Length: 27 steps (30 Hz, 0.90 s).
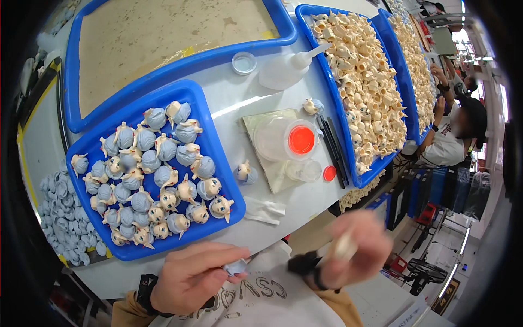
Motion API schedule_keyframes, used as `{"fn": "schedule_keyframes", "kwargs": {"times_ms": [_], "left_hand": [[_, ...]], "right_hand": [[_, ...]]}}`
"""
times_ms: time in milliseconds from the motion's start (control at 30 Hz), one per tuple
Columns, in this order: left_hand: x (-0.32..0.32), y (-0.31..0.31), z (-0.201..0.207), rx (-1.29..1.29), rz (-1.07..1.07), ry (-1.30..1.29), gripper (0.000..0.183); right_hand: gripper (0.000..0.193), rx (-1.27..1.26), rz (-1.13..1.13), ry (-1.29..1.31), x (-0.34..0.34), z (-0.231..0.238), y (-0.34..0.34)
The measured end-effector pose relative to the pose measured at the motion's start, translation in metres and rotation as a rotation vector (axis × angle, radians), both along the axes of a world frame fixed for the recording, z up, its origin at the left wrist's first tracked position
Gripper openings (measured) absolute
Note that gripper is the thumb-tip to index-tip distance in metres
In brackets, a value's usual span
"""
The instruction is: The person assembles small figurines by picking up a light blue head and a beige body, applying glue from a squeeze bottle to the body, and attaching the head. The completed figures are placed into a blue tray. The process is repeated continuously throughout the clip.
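Observation:
My left hand (188, 277) pinches a small grey-blue doll hair piece (236, 267) between thumb and fingers, close to my shirt. Raised off to the right, my right hand (364, 233) is smeared by motion. A cream-coloured doll head part (344, 248) shows in its fingers, too blurred for detail. Left of centre, a blue tray (238, 211) holds several doll heads (163, 147) with grey-blue hair and pointed ears. At the right, a blue bin (359, 182) is heaped with cream head parts (370, 92). Loose hair pieces (65, 218) are piled beyond the tray's left side.
A squeeze bottle (280, 72), a lid (243, 63), a clear tub with red inside (301, 140), a red cap (329, 173) and dark slim tools (333, 150) occupy mid-table. A white cloth (265, 211) lies nearer. Behind sits a large blue-rimmed tray (71, 82). Another person (449, 133) works at far right.

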<state>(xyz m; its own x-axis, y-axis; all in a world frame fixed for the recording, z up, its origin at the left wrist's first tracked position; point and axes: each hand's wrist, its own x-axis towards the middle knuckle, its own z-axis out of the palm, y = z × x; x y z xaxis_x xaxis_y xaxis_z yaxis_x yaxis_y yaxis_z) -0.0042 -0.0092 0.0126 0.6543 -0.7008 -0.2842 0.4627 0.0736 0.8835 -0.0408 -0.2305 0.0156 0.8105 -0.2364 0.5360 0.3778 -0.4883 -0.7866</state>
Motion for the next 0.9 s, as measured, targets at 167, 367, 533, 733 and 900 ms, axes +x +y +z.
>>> {"fn": "schedule_keyframes", "kwargs": {"times_ms": [167, 367, 533, 733, 900], "left_hand": [[-0.009, -0.006, -0.001, -0.059, 0.214, 0.204, 0.028], [-0.006, 0.001, -0.005, -0.085, 0.175, 0.237, 0.031], [-0.005, 0.001, -0.007, -0.075, 0.177, 0.213, 0.033], [-0.005, -0.002, -0.006, -0.104, 0.236, 0.233, 0.033], [-0.006, -0.003, -0.006, -0.141, 0.268, 0.223, 0.032]], "right_hand": [[0.029, -0.242, -0.22, 0.313, 0.027, -0.008, -0.026], [0.031, -0.644, -0.214, 0.359, 0.033, -0.01, -0.024], [0.032, -0.531, -0.217, 0.366, 0.036, -0.015, -0.02], [0.032, -0.518, -0.164, 0.374, 0.034, -0.014, -0.023], [0.032, -0.563, -0.203, 0.359, 0.032, -0.015, -0.026]]}}
